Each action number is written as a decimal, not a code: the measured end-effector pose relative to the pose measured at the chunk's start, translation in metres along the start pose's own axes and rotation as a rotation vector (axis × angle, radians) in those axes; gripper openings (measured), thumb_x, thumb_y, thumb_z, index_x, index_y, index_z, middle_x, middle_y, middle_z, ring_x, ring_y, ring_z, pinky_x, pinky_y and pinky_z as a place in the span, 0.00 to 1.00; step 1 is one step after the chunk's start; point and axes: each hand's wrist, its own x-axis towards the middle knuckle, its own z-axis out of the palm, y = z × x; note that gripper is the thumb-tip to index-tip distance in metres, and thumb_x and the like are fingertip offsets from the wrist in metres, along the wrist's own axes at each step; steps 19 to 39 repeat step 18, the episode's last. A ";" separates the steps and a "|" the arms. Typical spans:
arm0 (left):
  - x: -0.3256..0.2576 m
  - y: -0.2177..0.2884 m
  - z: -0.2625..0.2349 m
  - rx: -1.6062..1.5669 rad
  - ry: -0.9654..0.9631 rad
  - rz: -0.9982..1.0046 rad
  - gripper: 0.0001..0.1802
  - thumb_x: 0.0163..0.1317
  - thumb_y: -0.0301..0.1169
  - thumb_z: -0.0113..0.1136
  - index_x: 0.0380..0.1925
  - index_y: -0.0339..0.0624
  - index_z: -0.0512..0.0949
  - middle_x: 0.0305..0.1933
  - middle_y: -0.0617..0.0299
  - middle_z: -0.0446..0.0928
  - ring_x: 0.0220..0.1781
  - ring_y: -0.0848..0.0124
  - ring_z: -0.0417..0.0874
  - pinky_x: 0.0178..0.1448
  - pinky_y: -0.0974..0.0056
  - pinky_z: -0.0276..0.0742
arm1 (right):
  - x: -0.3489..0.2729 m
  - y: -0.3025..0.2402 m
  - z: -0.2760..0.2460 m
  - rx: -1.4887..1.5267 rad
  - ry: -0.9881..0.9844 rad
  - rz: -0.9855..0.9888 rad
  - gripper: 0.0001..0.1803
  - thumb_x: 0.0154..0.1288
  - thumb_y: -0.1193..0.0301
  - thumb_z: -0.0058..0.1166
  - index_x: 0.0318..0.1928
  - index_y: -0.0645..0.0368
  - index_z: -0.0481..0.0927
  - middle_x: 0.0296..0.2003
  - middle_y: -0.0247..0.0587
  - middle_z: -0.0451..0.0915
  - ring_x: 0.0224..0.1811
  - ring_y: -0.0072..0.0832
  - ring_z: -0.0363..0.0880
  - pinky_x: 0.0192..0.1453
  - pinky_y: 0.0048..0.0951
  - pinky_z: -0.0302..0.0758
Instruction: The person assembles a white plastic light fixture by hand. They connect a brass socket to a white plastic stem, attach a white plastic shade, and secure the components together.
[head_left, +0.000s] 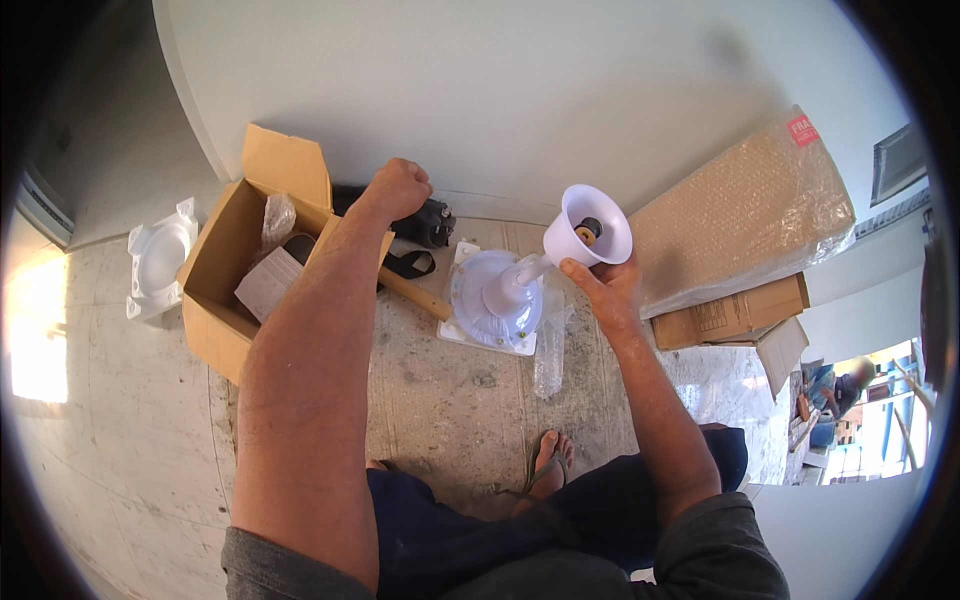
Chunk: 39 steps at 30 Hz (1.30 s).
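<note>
My right hand [612,290] grips the rim of a white bell-shaped cup [567,243], thumb in front. Inside the cup sits a dark and brass-coloured round piece [588,232]. A white stem [535,268] runs from behind the cup down toward a round white base [475,285] with small brass-coloured fittings, which rests on a white foam piece [462,250]. My left hand [400,188] is raised near the wall with its fingers closed. Whatever those fingers hold, if anything, is hidden. My left forearm crosses in front of an open cardboard box [215,285].
In the open box lie a white paper packet [268,283] and bubble wrap [278,218]. A black bag-like item [430,222] and a wooden handle [415,293] lie beyond my left arm. A long bubble-wrapped carton [735,215] leans at right, above another box [730,312]. Foam packing [160,258] is far left.
</note>
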 end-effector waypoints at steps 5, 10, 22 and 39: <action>0.021 -0.002 0.013 0.108 0.020 0.219 0.17 0.58 0.38 0.64 0.42 0.39 0.86 0.48 0.42 0.84 0.55 0.48 0.84 0.63 0.54 0.78 | -0.003 0.004 -0.015 0.106 0.015 -0.023 0.30 0.60 0.79 0.69 0.62 0.66 0.71 0.54 0.44 0.80 0.54 0.29 0.82 0.60 0.33 0.80; 0.023 -0.049 0.008 -0.240 -0.072 -0.026 0.17 0.63 0.31 0.64 0.49 0.34 0.82 0.30 0.58 0.80 0.26 0.74 0.80 0.26 0.66 0.76 | 0.003 0.013 -0.004 0.016 0.048 -0.007 0.47 0.52 0.68 0.78 0.69 0.58 0.63 0.55 0.40 0.77 0.53 0.26 0.81 0.54 0.31 0.83; 0.005 -0.008 0.007 -0.227 -0.110 -0.133 0.22 0.65 0.31 0.60 0.57 0.31 0.78 0.31 0.63 0.78 0.27 0.77 0.78 0.25 0.71 0.71 | -0.004 0.003 -0.018 -0.026 -0.003 -0.013 0.49 0.56 0.65 0.76 0.72 0.58 0.58 0.58 0.45 0.75 0.57 0.31 0.81 0.60 0.35 0.82; 0.005 -0.008 0.007 -0.227 -0.110 -0.133 0.22 0.65 0.31 0.60 0.57 0.31 0.78 0.31 0.63 0.78 0.27 0.77 0.78 0.25 0.71 0.71 | -0.004 0.003 -0.018 -0.026 -0.003 -0.013 0.49 0.56 0.65 0.76 0.72 0.58 0.58 0.58 0.45 0.75 0.57 0.31 0.81 0.60 0.35 0.82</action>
